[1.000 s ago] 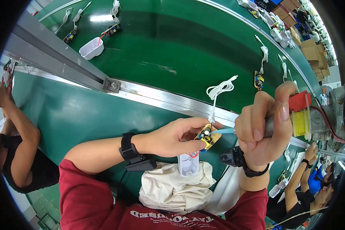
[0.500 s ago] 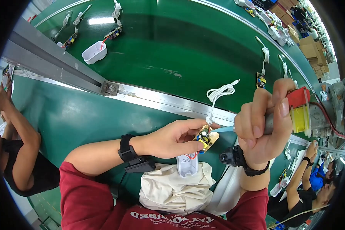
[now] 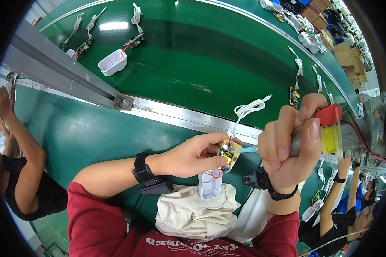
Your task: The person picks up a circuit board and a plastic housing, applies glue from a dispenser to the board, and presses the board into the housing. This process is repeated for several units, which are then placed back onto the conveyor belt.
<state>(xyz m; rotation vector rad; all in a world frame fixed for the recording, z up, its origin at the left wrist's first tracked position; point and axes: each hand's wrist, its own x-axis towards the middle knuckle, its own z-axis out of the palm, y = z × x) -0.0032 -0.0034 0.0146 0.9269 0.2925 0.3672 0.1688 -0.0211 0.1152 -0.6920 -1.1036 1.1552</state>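
1. The left hand (image 3: 193, 155) pinches a small yellow circuit board (image 3: 228, 156) between thumb and fingertips, just above the near edge of the green work surface (image 3: 85, 132); the board sits at the fingertips, tilted, with its component side facing the right hand.
2. The right hand (image 3: 287, 147) is wrapped tight in a fist around a grey cylindrical glue gun (image 3: 330, 139) with a red cap and a yellow band; the thumb lies along the top of the barrel.
3. The gun's pale blue tapered nozzle (image 3: 244, 150) pokes out from the fist and its tip touches the board's face.
4. A coiled white cable (image 3: 248, 109) rises from the board and lies across the metal rail (image 3: 167, 113) at the far edge of the work surface.
5. Thin red wires run down from the board to a white plastic housing shell (image 3: 210, 184), glossy and rectangular, which hangs just below the left hand over a crumpled cream cloth (image 3: 193, 214) in the lap.
6. Beyond the rail, the smooth green conveyor belt (image 3: 210, 55) carries more boards with white cables and an open white plastic shell (image 3: 112, 62) near its left edge.
7. Another person's bare arm (image 3: 17, 141) reaches up at the left edge of the work surface.
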